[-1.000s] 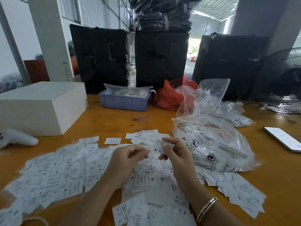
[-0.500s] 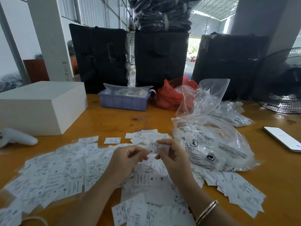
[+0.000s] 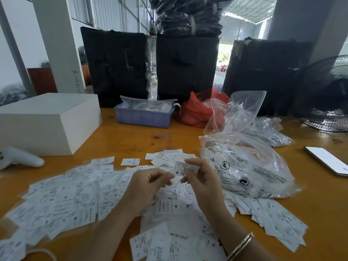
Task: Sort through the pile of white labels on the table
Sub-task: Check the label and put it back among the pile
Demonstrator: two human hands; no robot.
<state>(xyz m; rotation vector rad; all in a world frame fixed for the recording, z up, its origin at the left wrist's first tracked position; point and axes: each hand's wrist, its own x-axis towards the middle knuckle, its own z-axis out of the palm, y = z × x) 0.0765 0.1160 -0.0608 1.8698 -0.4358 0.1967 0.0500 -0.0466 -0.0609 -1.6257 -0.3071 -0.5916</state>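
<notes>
Orange wooden table (image 3: 131,140): white labels (image 3: 62,200) spread under and around fingers (image 3: 165,178); white box (image 3: 47,121) and blue tray (image 3: 144,117) beyond, clear bags (image 3: 254,166) and phone (image 3: 327,160) right.

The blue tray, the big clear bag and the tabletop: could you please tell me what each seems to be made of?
Blue tray: likely moulded plastic, matte, with ribbed walls. Clear bag: thin glossy plastic film, see-through, crinkled, black print on it. Tabletop: looks like wood under an orange-brown varnish; it shines, and small dark knots show.
</notes>
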